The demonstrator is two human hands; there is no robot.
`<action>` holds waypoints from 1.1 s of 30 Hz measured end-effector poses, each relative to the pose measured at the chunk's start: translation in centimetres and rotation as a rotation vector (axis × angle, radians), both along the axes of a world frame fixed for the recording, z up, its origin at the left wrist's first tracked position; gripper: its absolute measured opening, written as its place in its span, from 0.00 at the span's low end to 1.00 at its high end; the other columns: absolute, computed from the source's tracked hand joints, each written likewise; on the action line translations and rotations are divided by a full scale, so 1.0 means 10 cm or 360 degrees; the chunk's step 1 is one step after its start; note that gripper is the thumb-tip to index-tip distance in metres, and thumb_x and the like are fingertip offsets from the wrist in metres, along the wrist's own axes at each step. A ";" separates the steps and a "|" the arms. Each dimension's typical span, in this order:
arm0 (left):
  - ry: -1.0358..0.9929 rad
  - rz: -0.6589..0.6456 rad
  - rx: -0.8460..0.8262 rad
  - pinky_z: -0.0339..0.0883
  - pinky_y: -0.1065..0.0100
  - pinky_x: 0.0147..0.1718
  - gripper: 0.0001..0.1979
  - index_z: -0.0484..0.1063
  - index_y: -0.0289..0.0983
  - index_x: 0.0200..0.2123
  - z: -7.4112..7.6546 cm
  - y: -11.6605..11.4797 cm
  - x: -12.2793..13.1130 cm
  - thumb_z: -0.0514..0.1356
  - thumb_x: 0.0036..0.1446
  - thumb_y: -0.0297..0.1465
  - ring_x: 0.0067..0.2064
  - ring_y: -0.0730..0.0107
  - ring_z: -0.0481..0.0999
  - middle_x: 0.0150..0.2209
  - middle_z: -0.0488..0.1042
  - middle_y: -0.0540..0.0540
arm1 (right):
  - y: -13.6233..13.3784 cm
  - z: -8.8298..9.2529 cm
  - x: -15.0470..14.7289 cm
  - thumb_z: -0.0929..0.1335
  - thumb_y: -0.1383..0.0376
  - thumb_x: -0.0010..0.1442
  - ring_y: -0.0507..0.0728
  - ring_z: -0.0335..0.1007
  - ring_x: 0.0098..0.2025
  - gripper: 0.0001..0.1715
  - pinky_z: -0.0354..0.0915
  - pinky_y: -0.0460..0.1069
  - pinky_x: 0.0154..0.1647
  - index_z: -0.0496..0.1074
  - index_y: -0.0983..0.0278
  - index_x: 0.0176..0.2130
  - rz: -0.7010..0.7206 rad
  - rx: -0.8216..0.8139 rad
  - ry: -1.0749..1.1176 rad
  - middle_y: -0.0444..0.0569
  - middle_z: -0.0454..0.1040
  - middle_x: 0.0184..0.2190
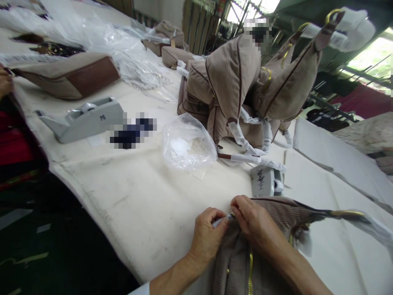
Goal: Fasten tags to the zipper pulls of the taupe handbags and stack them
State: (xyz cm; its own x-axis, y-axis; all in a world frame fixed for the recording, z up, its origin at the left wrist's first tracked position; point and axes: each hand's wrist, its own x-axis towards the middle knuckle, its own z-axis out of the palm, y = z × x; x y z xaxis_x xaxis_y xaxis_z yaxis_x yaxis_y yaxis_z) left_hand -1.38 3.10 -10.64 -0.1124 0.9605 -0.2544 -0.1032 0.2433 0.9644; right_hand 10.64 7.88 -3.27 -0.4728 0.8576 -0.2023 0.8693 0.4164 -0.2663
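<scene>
Our left grip [206, 233] pinches a white strip [217, 222] beside the bag [233, 256], whose corner our right grip [256, 223] holds from above.

Left forearm [176, 273] and right forearm [296, 262] angled inward; left hand [205, 233] pinching, right hand [254, 221] just beside it, fingers [241, 205] bent.

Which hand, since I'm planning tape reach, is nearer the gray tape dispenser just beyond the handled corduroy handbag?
Right. The right hand is just this side of the tape dispenser, at the corduroy handbag's edge; the left hand is farther off, to the left in view.
</scene>
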 end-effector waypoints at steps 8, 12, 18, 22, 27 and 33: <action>-0.0045 -0.0006 0.0021 0.64 0.68 0.34 0.04 0.74 0.35 0.27 -0.03 0.02 0.02 0.59 0.50 0.27 0.33 0.64 0.72 0.28 0.75 0.46 | 0.06 -0.02 0.11 0.57 0.72 0.59 0.58 0.70 0.45 0.19 0.66 0.49 0.44 0.73 0.66 0.42 0.0075 -0.0039 0.0110 0.55 0.74 0.43; -0.0054 -0.0006 0.0033 0.64 0.68 0.35 0.05 0.75 0.35 0.27 -0.05 0.02 0.01 0.59 0.50 0.28 0.34 0.64 0.73 0.29 0.75 0.45 | 0.07 -0.04 0.12 0.56 0.72 0.60 0.57 0.72 0.42 0.21 0.66 0.50 0.44 0.72 0.67 0.45 0.0110 -0.0190 0.0016 0.55 0.76 0.40; -0.0101 0.0009 0.0042 0.64 0.69 0.36 0.06 0.77 0.36 0.30 -0.09 0.02 0.02 0.59 0.50 0.27 0.35 0.65 0.72 0.31 0.76 0.46 | 0.15 -0.13 0.11 0.58 0.74 0.57 0.60 0.73 0.40 0.24 0.66 0.52 0.42 0.69 0.68 0.51 0.0288 -0.0184 -0.0257 0.58 0.76 0.38; -0.0096 0.0048 0.0036 0.63 0.71 0.31 0.20 0.73 0.34 0.48 -0.11 0.02 0.03 0.59 0.49 0.26 0.30 0.70 0.68 0.27 0.71 0.51 | 0.22 -0.10 0.03 0.59 0.75 0.55 0.59 0.73 0.37 0.32 0.66 0.51 0.41 0.61 0.70 0.59 0.0310 -0.0268 -0.0298 0.55 0.77 0.36; 0.0127 0.0014 0.0263 0.63 0.71 0.32 0.33 0.54 0.31 0.62 -0.17 -0.03 0.03 0.57 0.52 0.26 0.28 0.72 0.66 0.27 0.66 0.52 | 0.30 -0.02 -0.04 0.58 0.72 0.57 0.59 0.73 0.35 0.27 0.64 0.50 0.37 0.65 0.68 0.55 0.0229 -0.0461 -0.0260 0.53 0.77 0.35; 0.0338 -0.0043 0.0496 0.64 0.72 0.32 0.31 0.53 0.28 0.61 -0.22 -0.05 0.03 0.55 0.54 0.25 0.29 0.72 0.67 0.28 0.67 0.50 | 0.43 0.14 -0.12 0.59 0.71 0.56 0.54 0.72 0.35 0.17 0.62 0.45 0.38 0.75 0.65 0.36 0.0277 -0.0735 -0.0150 0.49 0.77 0.33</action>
State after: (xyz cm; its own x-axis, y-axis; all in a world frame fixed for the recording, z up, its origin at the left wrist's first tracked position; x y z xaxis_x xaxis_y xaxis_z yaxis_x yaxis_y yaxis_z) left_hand -1.13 2.63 -12.84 -0.1051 0.9915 0.0770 0.1095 -0.0655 0.9918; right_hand 9.46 12.16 -1.85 -0.5625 0.5784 -0.5908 0.8264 0.4146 -0.3809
